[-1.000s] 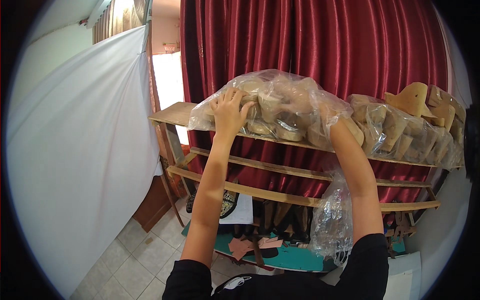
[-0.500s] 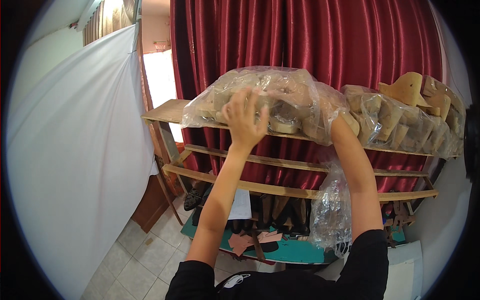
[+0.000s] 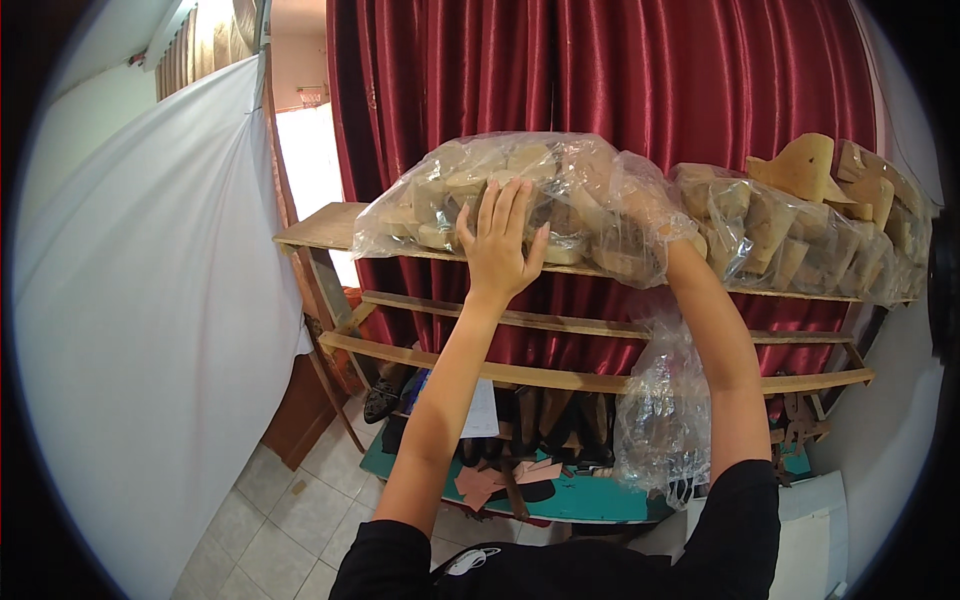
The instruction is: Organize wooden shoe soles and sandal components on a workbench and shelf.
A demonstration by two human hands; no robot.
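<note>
A clear plastic bag point(image 3: 400, 215) full of tan, wedge-shaped blocks that look like shoe heels or soles lies on the top shelf point(image 3: 315, 228). My left hand point(image 3: 500, 243) rests on the front of the bag, its fingers stretched upward and holding nothing. My right arm goes into the bag's opening at its right end. Through the crinkled plastic my right hand point(image 3: 640, 203) shows only dimly among the blocks, and its fingers are too obscured to read.
More clear bags of tan blocks point(image 3: 770, 235) stand along the shelf's right, with loose curved pieces point(image 3: 800, 168) on top. Crumpled plastic point(image 3: 665, 410) hangs below my right arm. Slatted rails point(image 3: 560, 378), dark shoes point(image 3: 575, 425) and a green surface point(image 3: 590, 507) lie lower. A red curtain point(image 3: 600, 70) hangs behind.
My left hand has gone from hovering in front of the bag to lying against it. My right hand remains in the bag, farther in and to the left. The view has shifted slightly.
</note>
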